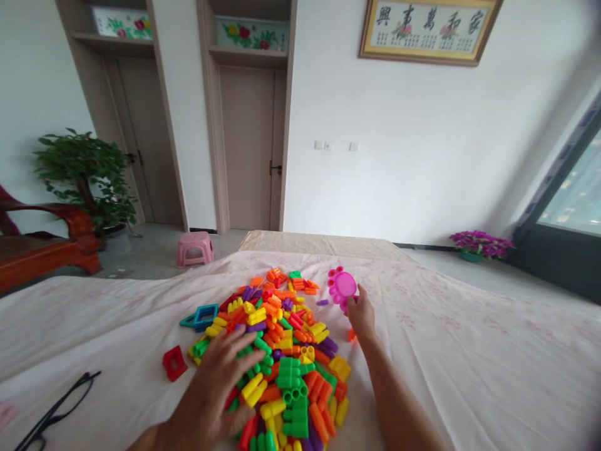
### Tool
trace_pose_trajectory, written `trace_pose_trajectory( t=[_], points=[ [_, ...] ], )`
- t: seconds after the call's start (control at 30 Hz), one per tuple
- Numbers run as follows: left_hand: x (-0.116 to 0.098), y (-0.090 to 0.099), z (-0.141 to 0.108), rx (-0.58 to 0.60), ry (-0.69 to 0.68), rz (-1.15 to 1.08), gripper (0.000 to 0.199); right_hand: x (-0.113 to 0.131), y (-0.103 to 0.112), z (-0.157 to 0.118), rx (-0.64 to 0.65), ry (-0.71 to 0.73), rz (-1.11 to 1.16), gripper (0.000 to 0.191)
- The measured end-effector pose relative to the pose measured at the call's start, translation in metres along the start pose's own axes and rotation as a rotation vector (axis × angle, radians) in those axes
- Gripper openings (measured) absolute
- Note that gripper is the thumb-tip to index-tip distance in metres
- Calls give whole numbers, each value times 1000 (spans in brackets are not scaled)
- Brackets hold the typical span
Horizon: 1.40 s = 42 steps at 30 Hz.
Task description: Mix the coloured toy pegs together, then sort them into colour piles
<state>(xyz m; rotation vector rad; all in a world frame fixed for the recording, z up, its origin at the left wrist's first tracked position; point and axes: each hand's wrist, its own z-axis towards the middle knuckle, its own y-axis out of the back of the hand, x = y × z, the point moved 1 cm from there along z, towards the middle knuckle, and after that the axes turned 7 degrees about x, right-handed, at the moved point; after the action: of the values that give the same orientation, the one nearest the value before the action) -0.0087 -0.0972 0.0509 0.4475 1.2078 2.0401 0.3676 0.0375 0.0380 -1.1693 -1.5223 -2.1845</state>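
A large heap of plastic building pieces (284, 341) in red, orange, yellow, green and purple lies on the cloth-covered surface (422, 351). Over the heap's left side, my left hand (220, 376) is spread with its fingers apart, holding nothing. To the right of the heap's far part, my right hand (361, 311) grips a pink round piece with a scalloped edge (345, 285) by its near side. A small purple piece (322, 302) lies just left of the pink one. An orange piece (352, 335) is partly hidden by my right wrist.
Blue frame-shaped pieces (205, 317) and a red square piece (174, 363) lie left of the heap. Black-framed glasses (61, 410) rest at the near left. Beyond the surface stand a pink stool (195, 248), a wooden chair (51, 244) and potted plants.
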Motion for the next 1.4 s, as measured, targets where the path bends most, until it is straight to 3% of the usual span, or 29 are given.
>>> trace_pose_trajectory(
  t=[0.07, 0.13, 0.2, 0.27, 0.47, 0.63, 0.83, 1.07, 1.17, 1.23, 1.33, 1.4],
  points=[
    [-40, -10, -1, -90, -211, 77, 48, 3, -4, 10, 7, -7, -67, 58],
    [-66, -20, 6, -234, -331, 108, 41, 12, -10, 20, 36, 8, -129, 54],
    [-79, -27, 17, -284, -401, 168, 37, 24, -17, 29, 76, 33, -188, 53],
    [-80, -29, 27, -248, -415, 219, 36, 38, -24, 37, 125, 88, -233, 53],
    [-57, -25, 25, -163, -305, 201, 27, 60, -45, 37, 300, 457, -183, 50],
    [-43, -21, 13, -98, -69, 54, 31, 59, -52, 15, 507, 472, 162, 54],
    [-25, -12, 18, -59, 160, 26, 27, 76, -33, -14, 567, 517, 217, 54],
    [23, -10, 25, -78, 296, 97, 28, 114, 2, -54, 465, 656, 157, 49],
    [37, -9, 27, -116, 380, 86, 31, 114, 16, -52, 379, 607, 183, 49],
    [30, -4, 28, -164, 410, 126, 38, 100, 26, -41, 297, 497, 197, 50],
    [-8, 3, 24, -188, 291, 186, 48, 56, 40, -20, 224, 221, 303, 56],
    [-44, 3, 19, -85, 116, 174, 53, 20, 49, -12, 138, 52, 338, 59]
  ],
)
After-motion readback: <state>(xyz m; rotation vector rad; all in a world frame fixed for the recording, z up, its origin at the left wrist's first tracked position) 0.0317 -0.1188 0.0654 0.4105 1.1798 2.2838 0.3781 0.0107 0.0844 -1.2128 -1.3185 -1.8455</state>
